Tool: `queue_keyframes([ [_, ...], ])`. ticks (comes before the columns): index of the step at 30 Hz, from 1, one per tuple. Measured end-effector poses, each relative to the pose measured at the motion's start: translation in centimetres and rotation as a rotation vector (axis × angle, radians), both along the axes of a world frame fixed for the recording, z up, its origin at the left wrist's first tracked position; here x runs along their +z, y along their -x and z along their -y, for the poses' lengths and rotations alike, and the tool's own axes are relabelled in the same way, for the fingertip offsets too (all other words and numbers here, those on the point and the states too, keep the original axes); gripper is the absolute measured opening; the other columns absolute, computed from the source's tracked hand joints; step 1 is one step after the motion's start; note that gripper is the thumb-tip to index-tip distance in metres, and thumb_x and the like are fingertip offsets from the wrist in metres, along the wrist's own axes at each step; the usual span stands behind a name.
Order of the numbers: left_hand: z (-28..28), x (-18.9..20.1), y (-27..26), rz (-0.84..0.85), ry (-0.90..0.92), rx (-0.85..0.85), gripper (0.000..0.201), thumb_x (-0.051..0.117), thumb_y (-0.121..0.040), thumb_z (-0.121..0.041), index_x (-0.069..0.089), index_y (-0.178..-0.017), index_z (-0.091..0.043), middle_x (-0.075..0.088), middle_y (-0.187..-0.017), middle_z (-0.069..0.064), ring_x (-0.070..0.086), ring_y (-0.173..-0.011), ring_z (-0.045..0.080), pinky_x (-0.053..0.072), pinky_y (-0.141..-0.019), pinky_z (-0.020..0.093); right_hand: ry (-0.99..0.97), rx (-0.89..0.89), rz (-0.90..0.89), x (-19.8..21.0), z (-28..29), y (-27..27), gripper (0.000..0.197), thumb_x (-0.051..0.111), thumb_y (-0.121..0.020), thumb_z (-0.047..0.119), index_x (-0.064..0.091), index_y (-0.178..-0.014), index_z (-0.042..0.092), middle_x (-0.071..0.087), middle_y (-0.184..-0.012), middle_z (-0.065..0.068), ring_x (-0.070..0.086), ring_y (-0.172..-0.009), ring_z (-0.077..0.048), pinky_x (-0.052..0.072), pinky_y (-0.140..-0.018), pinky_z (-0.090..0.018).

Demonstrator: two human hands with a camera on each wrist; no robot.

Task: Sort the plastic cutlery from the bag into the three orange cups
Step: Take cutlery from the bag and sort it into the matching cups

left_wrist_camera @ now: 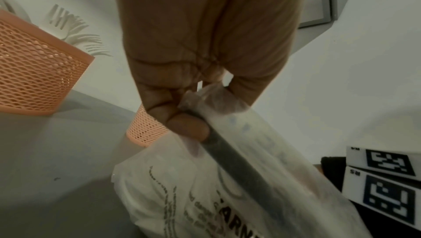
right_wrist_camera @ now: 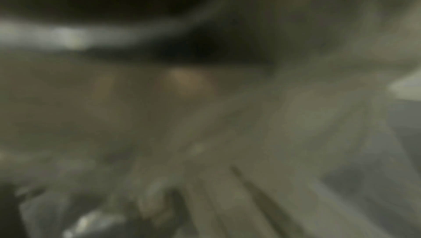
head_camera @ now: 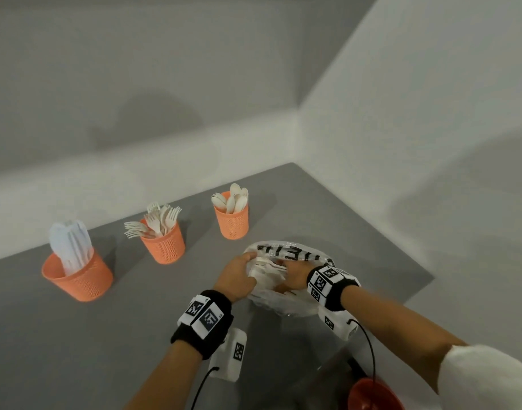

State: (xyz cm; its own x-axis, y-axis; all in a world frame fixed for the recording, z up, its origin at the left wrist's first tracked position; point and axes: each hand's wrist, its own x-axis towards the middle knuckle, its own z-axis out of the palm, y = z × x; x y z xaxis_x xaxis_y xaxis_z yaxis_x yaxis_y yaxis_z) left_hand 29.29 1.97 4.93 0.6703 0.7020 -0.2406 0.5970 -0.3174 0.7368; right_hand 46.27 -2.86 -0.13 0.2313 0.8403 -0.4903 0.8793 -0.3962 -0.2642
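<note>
A clear plastic bag (head_camera: 286, 253) with black print lies on the grey table (head_camera: 76, 335), pale cutlery showing inside. My left hand (head_camera: 239, 276) pinches the bag's rim (left_wrist_camera: 200, 101) and holds its mouth apart. My right hand (head_camera: 292, 276) is inside the bag among the cutlery; its fingers are hidden, and the right wrist view is a dark blur. Three orange mesh cups stand at the back: one with knives (head_camera: 76, 276), one with forks (head_camera: 163, 241), one with spoons (head_camera: 232, 217).
White walls close the table's far and right sides. A red round object (head_camera: 372, 395) sits at the near edge by my right forearm. Bare table lies between the cups and the bag.
</note>
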Motion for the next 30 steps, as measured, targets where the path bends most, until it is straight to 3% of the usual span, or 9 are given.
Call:
queue_keyframes([
  [7,-0.2,0.7,0.1,-0.026,0.012,0.036,0.060,0.050,-0.082,0.003,0.038,-0.139,-0.009,0.043,-0.142,0.012,0.044,-0.128,0.026,0.034,-0.104,0.026,-0.024,-0.013,-0.129,0.0,-0.2,0.2,0.072,0.060,-0.079,0.053,0.031,-0.142,0.032,0.038,-0.147,-0.001,0.035,-0.135,-0.024,0.027,-0.113,-0.044],
  [11,-0.3,0.7,0.5,-0.032,0.042,0.054,0.060,0.050,-0.082,0.002,0.037,-0.140,-0.009,0.041,-0.143,0.011,0.042,-0.129,0.024,0.033,-0.106,0.026,0.018,-0.051,-0.243,-1.5,-0.5,-1.5,0.090,0.061,-0.059,0.070,0.032,-0.139,0.039,0.044,-0.142,0.005,0.039,-0.131,-0.022,0.026,-0.113,-0.045],
  [15,-0.3,0.5,0.3,-0.018,0.058,0.081,0.059,0.050,-0.083,0.000,0.036,-0.140,-0.007,0.040,-0.144,0.011,0.039,-0.133,0.023,0.030,-0.107,0.024,0.016,-0.032,-0.306,0.6,0.6,-0.7,0.073,0.064,-0.076,0.055,0.036,-0.139,0.031,0.047,-0.140,0.003,0.042,-0.128,-0.019,0.027,-0.112,-0.035],
  [19,-0.2,0.7,-0.1,0.013,0.082,0.152,0.058,0.049,-0.083,0.000,0.037,-0.139,-0.009,0.045,-0.140,0.012,0.049,-0.124,0.027,0.043,-0.094,0.027,-0.041,0.019,-0.379,1.7,1.4,-0.5,0.052,0.055,-0.093,0.030,0.035,-0.140,0.019,0.045,-0.127,0.010,0.039,-0.115,-0.005,0.026,-0.092,-0.010],
  [22,-0.1,0.8,-0.6,0.049,0.121,0.193,0.059,0.046,-0.082,0.001,0.037,-0.139,-0.010,0.048,-0.135,0.016,0.057,-0.110,0.031,0.053,-0.078,0.031,-0.093,0.030,-0.372,1.8,1.9,-0.4,0.051,0.056,-0.092,0.028,0.037,-0.139,0.019,0.046,-0.132,0.010,0.044,-0.115,-0.008,0.030,-0.102,-0.018],
  [24,0.0,0.8,-1.0,0.070,0.159,0.203,0.059,0.045,-0.084,0.002,0.034,-0.140,-0.011,0.047,-0.134,0.016,0.060,-0.092,0.027,0.052,-0.056,0.025,-0.110,0.009,-0.356,1.6,2.2,-0.4,0.056,0.062,-0.088,0.028,0.038,-0.138,0.021,0.048,-0.138,0.002,0.048,-0.121,-0.015,0.033,-0.108,-0.027],
  [25,0.0,0.8,-1.2,0.079,0.174,0.206,0.059,0.045,-0.084,0.001,0.033,-0.141,-0.011,0.046,-0.134,0.016,0.058,-0.086,0.024,0.050,-0.050,0.021,-0.116,0.008,-0.351,1.6,2.2,-0.4,0.057,0.063,-0.087,0.026,0.038,-0.138,0.020,0.048,-0.138,0.000,0.048,-0.122,-0.017,0.033,-0.108,-0.025],
  [28,0.0,1.0,-1.5,0.092,0.196,0.208,0.056,0.046,-0.088,-0.003,0.030,-0.142,-0.010,0.045,-0.134,0.016,0.057,-0.083,0.021,0.048,-0.047,0.016,-0.125,0.008,-0.321,2.4,2.4,-0.3,0.055,0.063,-0.086,0.014,0.039,-0.136,0.017,0.052,-0.128,-0.001,0.049,-0.107,-0.012,0.034,-0.090,-0.015],
  [30,-0.1,1.1,-1.7,0.118,0.213,0.210,0.056,0.047,-0.089,-0.004,0.030,-0.142,-0.009,0.044,-0.135,0.015,0.056,-0.083,0.020,0.048,-0.046,0.015,-0.152,0.005,-0.329,2.5,2.4,-0.6,0.049,0.063,-0.085,0.012,0.044,-0.130,0.021,0.055,-0.121,0.000,0.050,-0.103,-0.009,0.040,-0.092,-0.019],
])
